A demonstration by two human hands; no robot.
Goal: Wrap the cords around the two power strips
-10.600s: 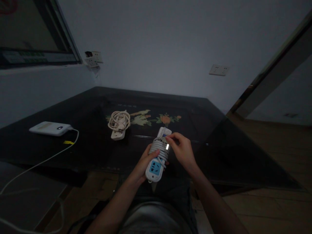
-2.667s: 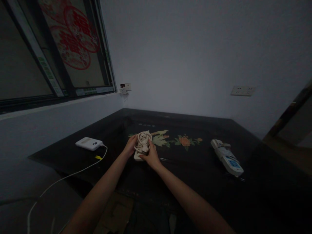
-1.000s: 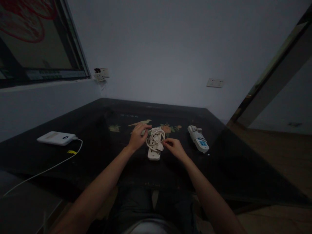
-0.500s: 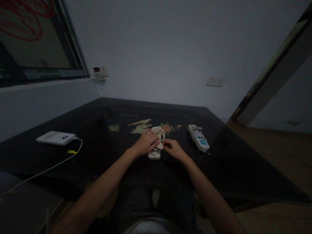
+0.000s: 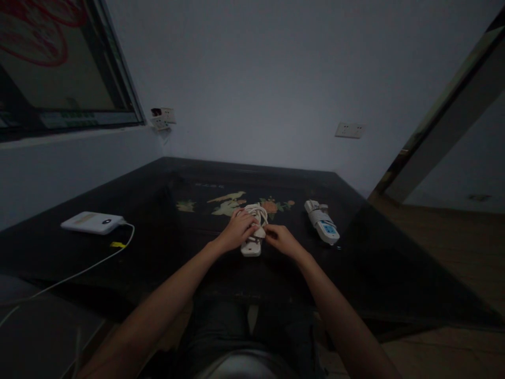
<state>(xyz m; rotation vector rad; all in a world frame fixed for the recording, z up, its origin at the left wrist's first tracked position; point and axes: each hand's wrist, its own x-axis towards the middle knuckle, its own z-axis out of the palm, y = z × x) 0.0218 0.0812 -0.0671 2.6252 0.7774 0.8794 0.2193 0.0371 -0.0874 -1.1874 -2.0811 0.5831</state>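
A white power strip (image 5: 251,249) lies on the dark table in front of me, its white cord (image 5: 258,211) coiled over its far part. My left hand (image 5: 239,230) is closed over the coiled cord and the strip from the left side. At the cord's right edge, my right hand (image 5: 279,237) pinches close to a white plug (image 5: 259,232); its fingertips are partly hidden, and what they hold is too small to make out. The plug rests on top of the strip between both hands.
A second power strip (image 5: 322,223), wrapped in its grey-white cord, lies to the right. At the left is a white power bank (image 5: 93,223) with a cable (image 5: 94,265) running off the table's near edge. Wall sockets (image 5: 350,130) sit behind the table (image 5: 379,263).
Both hands stay at the power strip with almost no movement. The plug between them has shifted very slightly, and the whole view has moved a little.
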